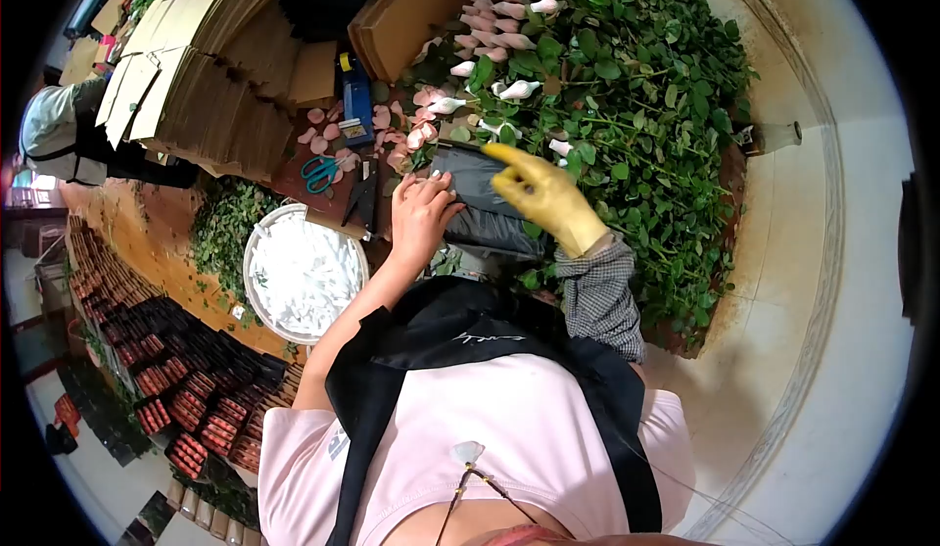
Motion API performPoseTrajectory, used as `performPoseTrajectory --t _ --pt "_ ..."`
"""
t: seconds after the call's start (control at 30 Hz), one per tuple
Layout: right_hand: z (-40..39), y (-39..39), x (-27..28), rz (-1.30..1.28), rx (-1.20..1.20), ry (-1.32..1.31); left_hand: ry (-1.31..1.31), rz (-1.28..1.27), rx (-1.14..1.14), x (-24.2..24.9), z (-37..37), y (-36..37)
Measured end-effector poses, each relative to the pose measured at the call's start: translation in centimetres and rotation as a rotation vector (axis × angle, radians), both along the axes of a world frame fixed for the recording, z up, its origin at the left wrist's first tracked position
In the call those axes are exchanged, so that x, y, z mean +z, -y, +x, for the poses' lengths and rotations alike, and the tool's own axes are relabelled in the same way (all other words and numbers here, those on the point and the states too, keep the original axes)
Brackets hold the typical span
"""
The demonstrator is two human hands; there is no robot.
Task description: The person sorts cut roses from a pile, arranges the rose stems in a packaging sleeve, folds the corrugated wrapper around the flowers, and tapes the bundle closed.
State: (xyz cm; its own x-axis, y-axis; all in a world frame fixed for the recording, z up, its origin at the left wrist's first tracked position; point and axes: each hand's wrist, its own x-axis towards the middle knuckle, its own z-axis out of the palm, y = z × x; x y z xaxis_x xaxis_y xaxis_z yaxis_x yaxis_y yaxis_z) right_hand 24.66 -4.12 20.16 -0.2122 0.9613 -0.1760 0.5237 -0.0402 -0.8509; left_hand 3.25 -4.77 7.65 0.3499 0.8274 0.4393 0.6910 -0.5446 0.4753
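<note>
My left hand (421,215) is bare and its fingers curl on the near edge of a dark grey plastic bag (480,215) that lies on the bench. My right hand (543,195) wears a yellow glove above a checked sleeve. It rests on the top of the same bag with one finger stretched out to the left. Its other fingers bend over the bag's far side and are hidden. Right behind the bag lies a heap of pink roses (494,17) with green leaves (646,125), some buds in white net sleeves.
Teal scissors (318,172), a blue tool (357,100) and loose pink petals lie left of the bag. A round white basin (304,274) holds white pieces. Cardboard stacks (211,66) stand behind. Bundled red roses (176,389) lie at lower left. Another person (59,135) is at far left.
</note>
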Motion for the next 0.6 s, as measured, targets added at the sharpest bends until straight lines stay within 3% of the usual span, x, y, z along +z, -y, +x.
performPoseTrajectory --t 0.03,0.1,0.2,0.3,0.37,0.43,0.53,0.6 --pt "-0.5 -0.5 -1.5 -0.078 0.098 -0.053 0.020 0.013 -0.013 0.0 -0.2 -0.1" --pt "-1.1 -0.3 -5.8 -0.054 0.295 0.245 0.010 -0.033 -0.046 0.1 -1.1 -0.1" --pt "-0.7 0.3 -7.9 0.165 0.342 0.262 0.137 -0.209 -0.169 0.3 -3.8 0.3" --pt "-1.7 0.7 -7.6 0.263 0.333 0.345 0.520 -0.471 0.155 -1.0 -6.9 0.7" --pt "-2.1 0.5 -6.7 0.191 0.341 0.419 0.369 -0.378 0.392 -2.4 -9.4 -0.4" --pt "-2.2 0.5 -6.7 0.167 0.331 0.417 0.049 -0.212 0.470 -5.4 -11.2 -1.9" --pt "-2.1 0.5 -6.8 0.162 0.313 0.397 -0.276 -0.366 0.461 -9.0 -11.0 -2.4" --pt "-2.1 0.3 -6.6 0.244 0.302 0.345 -0.305 -0.447 0.443 -9.6 -11.0 -2.8"
